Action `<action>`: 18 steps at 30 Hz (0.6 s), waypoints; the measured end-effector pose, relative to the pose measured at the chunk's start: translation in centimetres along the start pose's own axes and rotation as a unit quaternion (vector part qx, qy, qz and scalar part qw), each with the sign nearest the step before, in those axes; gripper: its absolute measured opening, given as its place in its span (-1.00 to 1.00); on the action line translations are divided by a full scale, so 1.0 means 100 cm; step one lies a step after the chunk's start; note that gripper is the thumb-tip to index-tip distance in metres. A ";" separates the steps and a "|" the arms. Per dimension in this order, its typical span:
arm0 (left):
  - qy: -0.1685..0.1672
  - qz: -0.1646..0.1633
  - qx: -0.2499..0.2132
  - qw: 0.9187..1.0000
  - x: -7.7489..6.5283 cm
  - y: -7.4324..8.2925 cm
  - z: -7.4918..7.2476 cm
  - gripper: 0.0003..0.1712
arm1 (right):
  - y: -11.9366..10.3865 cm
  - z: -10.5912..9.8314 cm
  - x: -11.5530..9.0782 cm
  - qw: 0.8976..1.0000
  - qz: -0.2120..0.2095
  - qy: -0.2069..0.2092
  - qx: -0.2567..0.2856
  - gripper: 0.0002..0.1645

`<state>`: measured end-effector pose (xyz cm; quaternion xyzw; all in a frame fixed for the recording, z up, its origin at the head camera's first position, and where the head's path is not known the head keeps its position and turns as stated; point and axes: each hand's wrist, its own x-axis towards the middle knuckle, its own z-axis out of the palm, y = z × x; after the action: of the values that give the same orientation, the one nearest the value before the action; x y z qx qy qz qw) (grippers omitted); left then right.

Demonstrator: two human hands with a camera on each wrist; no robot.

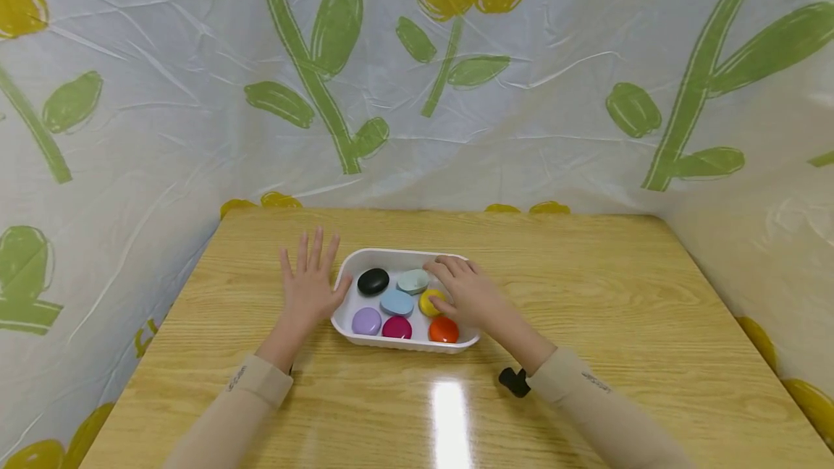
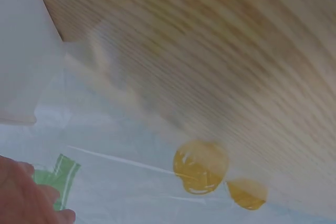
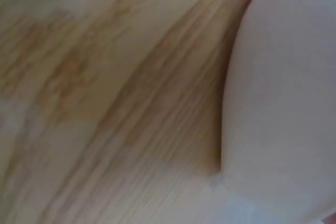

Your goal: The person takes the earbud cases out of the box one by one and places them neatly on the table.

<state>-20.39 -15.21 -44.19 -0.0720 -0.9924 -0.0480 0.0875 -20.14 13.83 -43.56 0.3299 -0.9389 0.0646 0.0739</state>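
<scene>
A white oblong tray (image 1: 404, 343) stands on the table with several smooth, glossy, pebble-like pieces in it. Black (image 1: 373, 281), light blue (image 1: 397, 302), lilac (image 1: 367, 321) and magenta (image 1: 397, 328) pieces lie from its left end to the middle. My left hand (image 1: 309, 292) has its fingers spread flat beside the tray, with the thumb at the left rim. Over the right end reaches my right hand (image 1: 465, 292), fingers bent loosely near the pale mint piece (image 1: 413, 281). Its thumb overlaps the yellow piece (image 1: 428, 302); the orange-red piece (image 1: 444, 329) lies just below.
The wood-grain table (image 1: 586, 281) extends around the tray. A cloth with printed flowers (image 1: 521, 107) hangs behind and along both sides. Below my right wrist shows a small black object (image 1: 513, 382). The tray's pale wall (image 3: 283, 93) fills the right of the right wrist view.
</scene>
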 end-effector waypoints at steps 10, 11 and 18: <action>-0.052 0.000 -0.004 0.999 -0.002 0.000 0.004 -0.20 | -0.007 0.017 0.006 1.000 -0.020 -0.018 -0.007 -0.48; -0.056 0.001 -0.004 0.998 -0.002 0.000 0.004 -0.20 | -0.008 0.018 0.007 1.000 -0.019 -0.021 -0.009 -0.50; -0.090 -0.003 -0.012 0.996 -0.002 0.003 0.003 -0.21 | -0.013 0.025 0.008 0.999 -0.016 -0.050 0.005 -0.54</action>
<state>-20.24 -14.94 -44.53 -0.0743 -0.9958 -0.0530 -0.0028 -20.23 11.89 -45.77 0.3481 -0.9357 0.0516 0.0258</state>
